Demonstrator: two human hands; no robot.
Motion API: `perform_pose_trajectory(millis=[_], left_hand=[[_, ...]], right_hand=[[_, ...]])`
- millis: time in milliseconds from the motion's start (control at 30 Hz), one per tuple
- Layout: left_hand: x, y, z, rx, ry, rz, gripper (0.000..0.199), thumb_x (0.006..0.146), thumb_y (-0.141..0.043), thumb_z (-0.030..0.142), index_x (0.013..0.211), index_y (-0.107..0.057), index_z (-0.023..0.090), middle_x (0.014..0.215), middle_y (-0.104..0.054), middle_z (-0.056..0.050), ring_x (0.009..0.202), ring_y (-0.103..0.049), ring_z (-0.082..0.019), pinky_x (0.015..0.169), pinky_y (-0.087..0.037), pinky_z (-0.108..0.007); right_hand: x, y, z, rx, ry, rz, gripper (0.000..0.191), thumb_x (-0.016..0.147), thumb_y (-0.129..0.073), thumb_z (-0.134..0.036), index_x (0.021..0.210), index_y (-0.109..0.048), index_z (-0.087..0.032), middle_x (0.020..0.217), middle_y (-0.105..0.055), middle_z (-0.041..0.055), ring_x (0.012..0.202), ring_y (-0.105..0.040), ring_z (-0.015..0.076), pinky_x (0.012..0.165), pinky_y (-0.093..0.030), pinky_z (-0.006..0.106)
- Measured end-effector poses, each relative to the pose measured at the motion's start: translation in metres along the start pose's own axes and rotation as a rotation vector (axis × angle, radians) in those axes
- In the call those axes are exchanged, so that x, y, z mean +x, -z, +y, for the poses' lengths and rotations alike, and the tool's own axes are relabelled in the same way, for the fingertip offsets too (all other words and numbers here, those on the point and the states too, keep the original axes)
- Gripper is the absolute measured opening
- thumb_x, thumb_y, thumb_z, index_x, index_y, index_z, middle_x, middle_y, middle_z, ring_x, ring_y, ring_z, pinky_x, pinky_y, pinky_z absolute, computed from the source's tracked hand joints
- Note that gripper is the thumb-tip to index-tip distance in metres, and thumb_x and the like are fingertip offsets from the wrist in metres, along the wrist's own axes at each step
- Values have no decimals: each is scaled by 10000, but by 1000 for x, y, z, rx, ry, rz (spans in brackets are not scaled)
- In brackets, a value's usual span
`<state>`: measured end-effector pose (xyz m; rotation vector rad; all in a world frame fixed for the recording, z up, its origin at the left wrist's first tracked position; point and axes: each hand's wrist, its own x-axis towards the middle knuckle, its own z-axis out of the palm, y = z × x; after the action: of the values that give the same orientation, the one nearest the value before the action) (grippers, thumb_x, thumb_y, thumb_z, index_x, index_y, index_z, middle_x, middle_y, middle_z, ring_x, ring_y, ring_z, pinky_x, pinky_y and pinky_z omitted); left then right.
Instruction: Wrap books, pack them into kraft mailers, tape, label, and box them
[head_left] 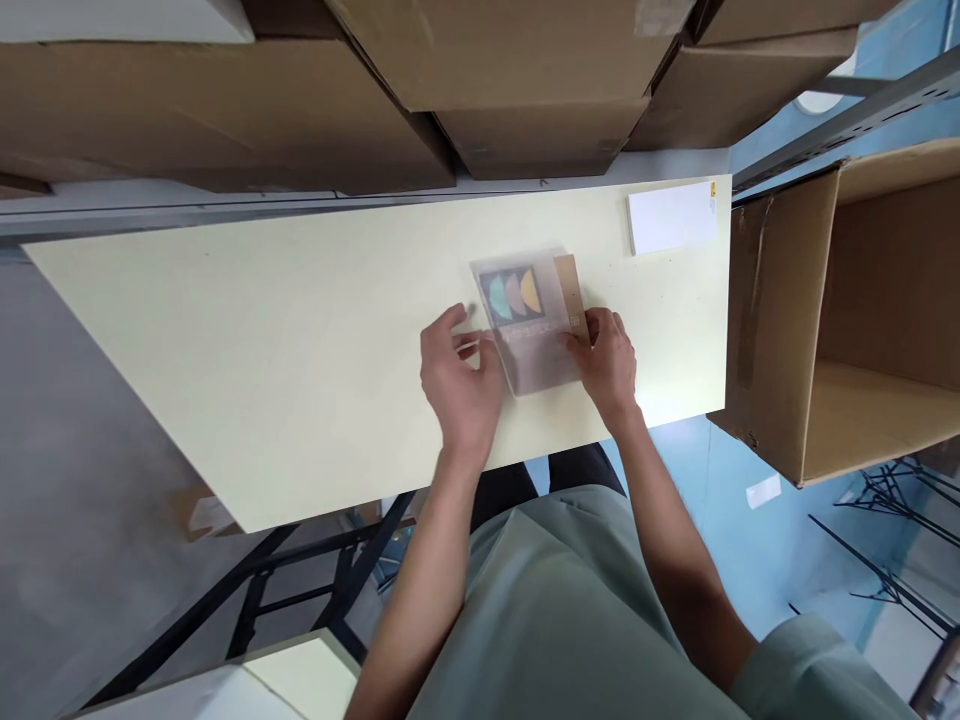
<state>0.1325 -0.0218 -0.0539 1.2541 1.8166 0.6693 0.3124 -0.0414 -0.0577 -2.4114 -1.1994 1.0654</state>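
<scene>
A flat packet [531, 345] in a translucent sleeve is held just over the pale tabletop [300, 350]. Under the film show a dark panel with teal, pinkish and yellow half-round shapes and a brown strip along the right side. My right hand [609, 365] grips the packet's right edge, thumb on its face and fingers curled at the brown strip. At the packet's left edge is my left hand [463, 375], its fingers parted and curved, the fingertips close to the film. Slight blur hides whether they touch it.
A white stack of cards or flat box [672, 217] lies at the table's back right. Cardboard boxes [540, 60] line the shelf behind. An open carton [780, 320] stands off the right edge. Black metal legs [247, 610] show below left.
</scene>
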Motion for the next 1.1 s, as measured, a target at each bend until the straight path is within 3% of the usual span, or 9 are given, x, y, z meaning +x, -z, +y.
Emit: perform_pose_trajectory(millis=[133, 233, 333, 433, 600, 700, 833, 967, 1100], left_hand=[[14, 0, -8, -26, 206, -113, 299, 953, -747, 363, 1192, -698, 191, 1021, -779, -57, 899, -731, -202, 883, -598, -362], [21, -11, -8, -141, 235, -266, 267, 922, -790, 442, 913, -676, 201, 804, -677, -9, 767, -648, -186, 726, -519, -321], [17, -18, -8, -356, 229, -353, 305, 934, -786, 467, 912, -623, 211, 836, -648, -7, 784, -624, -177, 687, -475, -300], [9, -5, -21, -538, 214, -364, 378, 923, -808, 523, 1009, -605, 216, 952, -675, -31, 884, -650, -195, 753, -506, -308], [9, 82, -67, -760, 263, -393, 507, 908, -811, 607, 1181, -660, 208, 1133, -756, -85, 1084, -711, -258, 904, -557, -357], [15, 151, -97, -728, 307, -289, 543, 872, -846, 610, 1183, -681, 197, 1135, -775, -92, 1080, -721, -258, 928, -558, -362], [31, 226, -133, -620, 321, -119, 547, 820, -887, 610, 1111, -662, 206, 1017, -755, -58, 956, -704, -227, 881, -552, -346], [62, 269, -162, -425, 292, 25, 393, 841, -875, 503, 940, -615, 226, 800, -626, 10, 788, -608, -183, 736, -497, -298], [97, 281, -180, -179, 247, 73, 258, 875, -809, 391, 927, -618, 226, 821, -621, -3, 817, -608, -216, 788, -508, -342]], right_hand=[[1, 3, 4, 17, 3, 38, 235, 956, -707, -290, 1182, -662, -246, 1180, -716, 77, 902, -693, 226, 855, -584, 436], [4, 6, 9, 50, 14, 38, 241, 931, -713, -296, 1164, -686, -243, 1122, -743, 65, 887, -696, 228, 861, -595, 444], [5, 12, 13, 154, 40, 22, 278, 907, -725, -331, 1166, -702, -231, 1093, -755, 69, 887, -694, 229, 843, -610, 438], [-5, 14, 8, 276, 81, -16, 330, 891, -754, -387, 1179, -703, -235, 1122, -748, 77, 961, -706, 234, 900, -630, 453], [-41, -22, -35, 423, 224, -193, 274, 906, -798, -446, 1053, -644, -274, 1363, -709, 72, 1300, -690, 238, 1195, -538, 495], [-63, -66, -82, 507, 220, -386, 301, 930, -776, -502, 1011, -598, -273, 1161, -763, 48, 1071, -764, 213, 1046, -623, 452], [-88, -130, -155, 378, 187, -418, 347, 858, -838, -515, 978, -626, -268, 997, -773, 30, 923, -749, 227, 879, -635, 428], [-105, -187, -215, 226, 189, -310, 320, 872, -814, -455, 959, -564, -275, 925, -752, 12, 774, -705, 215, 719, -583, 387], [-109, -231, -239, 159, 260, -136, 252, 950, -705, -380, 1032, -486, -285, 921, -729, -4, 732, -678, 192, 710, -537, 351]])
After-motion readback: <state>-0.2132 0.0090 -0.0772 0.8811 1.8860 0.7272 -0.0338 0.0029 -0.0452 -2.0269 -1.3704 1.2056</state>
